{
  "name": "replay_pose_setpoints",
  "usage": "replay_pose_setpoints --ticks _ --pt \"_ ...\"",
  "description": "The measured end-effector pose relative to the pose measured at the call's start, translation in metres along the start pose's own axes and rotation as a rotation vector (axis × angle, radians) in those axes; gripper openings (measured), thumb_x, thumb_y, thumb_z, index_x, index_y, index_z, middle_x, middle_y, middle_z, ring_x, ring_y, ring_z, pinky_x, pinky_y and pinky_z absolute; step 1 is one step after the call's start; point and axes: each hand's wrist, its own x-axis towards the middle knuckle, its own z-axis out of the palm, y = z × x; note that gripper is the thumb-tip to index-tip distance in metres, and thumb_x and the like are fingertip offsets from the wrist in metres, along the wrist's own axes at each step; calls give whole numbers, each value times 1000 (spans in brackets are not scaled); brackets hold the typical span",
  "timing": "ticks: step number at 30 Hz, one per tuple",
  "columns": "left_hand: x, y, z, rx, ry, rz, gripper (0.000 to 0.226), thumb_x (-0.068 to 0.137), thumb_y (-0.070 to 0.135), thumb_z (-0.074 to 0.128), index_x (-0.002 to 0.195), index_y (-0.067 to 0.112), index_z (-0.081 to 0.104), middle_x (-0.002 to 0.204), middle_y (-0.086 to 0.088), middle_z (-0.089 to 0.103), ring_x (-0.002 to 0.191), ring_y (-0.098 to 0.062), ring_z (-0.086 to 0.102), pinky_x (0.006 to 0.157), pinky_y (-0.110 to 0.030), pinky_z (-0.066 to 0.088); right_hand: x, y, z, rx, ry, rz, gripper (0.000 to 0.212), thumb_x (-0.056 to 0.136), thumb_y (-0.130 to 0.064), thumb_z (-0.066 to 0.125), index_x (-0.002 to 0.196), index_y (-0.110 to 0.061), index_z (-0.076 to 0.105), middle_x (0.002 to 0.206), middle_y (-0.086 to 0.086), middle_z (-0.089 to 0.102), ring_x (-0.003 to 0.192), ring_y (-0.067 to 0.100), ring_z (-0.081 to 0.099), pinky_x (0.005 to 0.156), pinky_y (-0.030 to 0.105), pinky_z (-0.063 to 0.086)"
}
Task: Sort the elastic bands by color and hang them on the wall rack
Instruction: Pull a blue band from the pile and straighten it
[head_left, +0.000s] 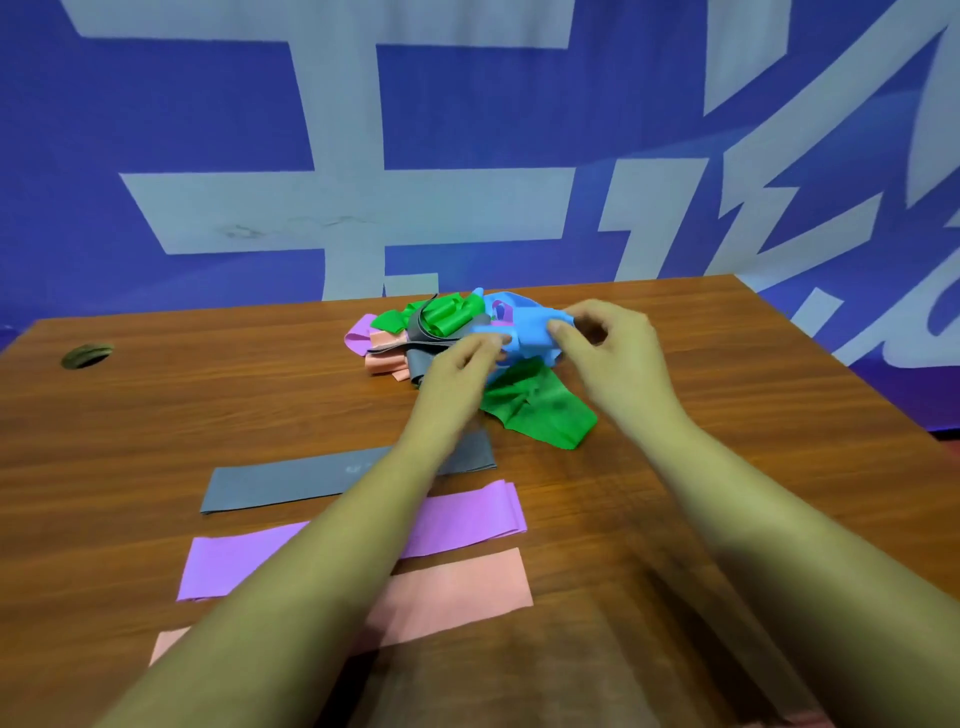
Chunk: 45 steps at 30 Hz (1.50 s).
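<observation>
A tangled heap of elastic bands (415, 332) in green, grey, pink, purple and blue lies at the far middle of the wooden table (727, 415). Both my hands pinch a blue band (530, 332) at the heap's right side: my left hand (457, 369) on its left end, my right hand (613, 343) on its right end. A crumpled green band (540, 410) lies just below them. Nearer to me, three bands lie flat in rows: a grey band (280, 483), a purple band (467, 519) and a pink band (457, 592), partly hidden by my left forearm.
A blue wall banner (208, 130) with large pale characters rises right behind the table. A round cable hole (85, 356) sits at the table's far left. The table's right edge runs diagonally near my right arm. No rack is in view.
</observation>
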Motion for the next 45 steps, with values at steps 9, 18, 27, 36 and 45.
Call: replay_pose_setpoints --ticks 9,18,27,36,45 --pt "-31 80 -20 -64 -24 227 8 84 27 66 85 20 63 82 5 64 80 -9 57 77 -26 46 -9 -81 -37 191 -81 -33 21 91 -17 65 80 1 68 68 15 64 59 6 52 57 23 41" --pt "-67 134 -43 -16 -12 277 22 89 30 66 86 9 64 79 -9 63 75 -13 55 70 -33 43 -33 -121 -60 483 -187 53 21 83 -24 72 88 -4 69 72 0 69 68 9 65 64 27 47" --pt "-104 140 -47 -49 -15 117 26 80 54 64 92 31 61 76 -11 57 69 -19 51 64 -36 39 -57 -139 -69 418 -186 135 33 94 -32 62 71 -8 64 58 -3 63 57 10 58 59 26 48" --pt "-120 145 -43 -26 -28 217 8 95 21 61 93 16 67 81 -7 57 63 -7 51 56 -13 41 -72 -148 -82 228 -184 76 48 95 -40 57 68 -1 63 55 3 62 52 10 57 63 34 49" --pt "-122 143 -27 -75 -124 207 18 98 23 54 81 22 59 73 4 57 70 -11 53 64 -24 46 -68 -149 -103 -68 -234 -148 3 87 -23 68 88 -22 70 81 -1 70 72 9 61 70 34 51"
